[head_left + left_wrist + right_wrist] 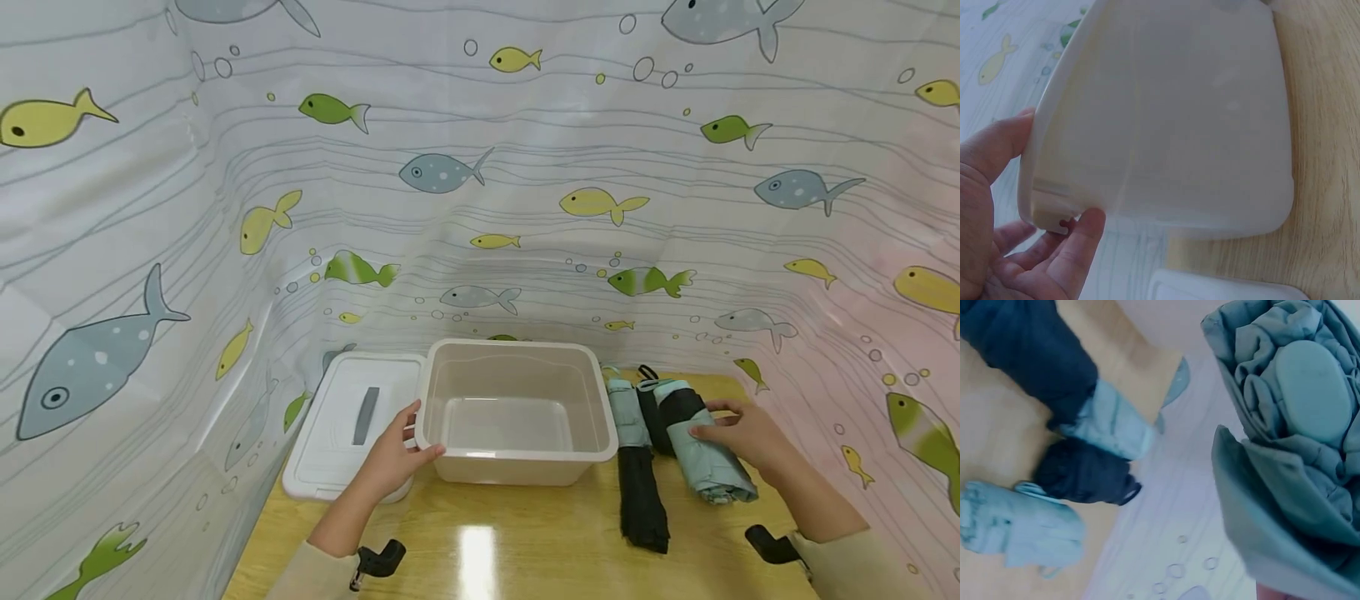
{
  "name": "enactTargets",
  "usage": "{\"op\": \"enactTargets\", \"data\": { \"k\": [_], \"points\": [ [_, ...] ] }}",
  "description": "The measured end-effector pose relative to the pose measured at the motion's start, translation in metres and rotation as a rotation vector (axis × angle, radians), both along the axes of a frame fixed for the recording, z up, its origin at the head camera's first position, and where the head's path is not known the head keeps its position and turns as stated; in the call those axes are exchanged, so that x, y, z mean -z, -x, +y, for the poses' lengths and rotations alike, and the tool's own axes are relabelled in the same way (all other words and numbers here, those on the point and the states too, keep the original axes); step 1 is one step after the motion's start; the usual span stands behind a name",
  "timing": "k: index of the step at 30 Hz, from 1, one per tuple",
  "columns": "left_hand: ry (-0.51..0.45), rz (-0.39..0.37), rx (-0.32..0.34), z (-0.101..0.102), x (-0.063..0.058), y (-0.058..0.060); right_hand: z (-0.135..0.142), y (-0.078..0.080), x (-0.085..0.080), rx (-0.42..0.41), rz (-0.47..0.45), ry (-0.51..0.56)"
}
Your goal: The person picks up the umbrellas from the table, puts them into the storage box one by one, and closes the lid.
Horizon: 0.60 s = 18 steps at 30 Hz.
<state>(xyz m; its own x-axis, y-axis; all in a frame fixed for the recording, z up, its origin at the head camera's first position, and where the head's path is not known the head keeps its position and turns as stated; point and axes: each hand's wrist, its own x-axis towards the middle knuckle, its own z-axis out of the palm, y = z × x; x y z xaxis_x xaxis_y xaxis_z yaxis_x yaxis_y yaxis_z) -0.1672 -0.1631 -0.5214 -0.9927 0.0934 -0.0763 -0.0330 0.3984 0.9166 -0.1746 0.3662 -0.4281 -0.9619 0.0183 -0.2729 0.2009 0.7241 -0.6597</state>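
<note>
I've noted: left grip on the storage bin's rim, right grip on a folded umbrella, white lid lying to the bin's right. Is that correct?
No: the white lid lies to the left of the storage bin, as the head view shows. Left grip on the rim, right grip on the folded umbrella: both stand.

The bin is smooth plastic, the held umbrella creased cloth.
</note>
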Motion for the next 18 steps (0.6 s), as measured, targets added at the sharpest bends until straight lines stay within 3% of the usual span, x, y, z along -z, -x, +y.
{"op": "enactTargets", "data": {
  "k": [12, 18],
  "points": [
    [-0.001, 0.006, 0.000, 0.001, -0.001, -0.002, -0.032, 0.020, -0.042, -0.095, -0.006, 0.010],
    [-0.003, 0.005, -0.001, 0.001, -0.001, -0.002, -0.054, 0.032, -0.057, -0.141, -0.057, 0.020]
  ]
}}
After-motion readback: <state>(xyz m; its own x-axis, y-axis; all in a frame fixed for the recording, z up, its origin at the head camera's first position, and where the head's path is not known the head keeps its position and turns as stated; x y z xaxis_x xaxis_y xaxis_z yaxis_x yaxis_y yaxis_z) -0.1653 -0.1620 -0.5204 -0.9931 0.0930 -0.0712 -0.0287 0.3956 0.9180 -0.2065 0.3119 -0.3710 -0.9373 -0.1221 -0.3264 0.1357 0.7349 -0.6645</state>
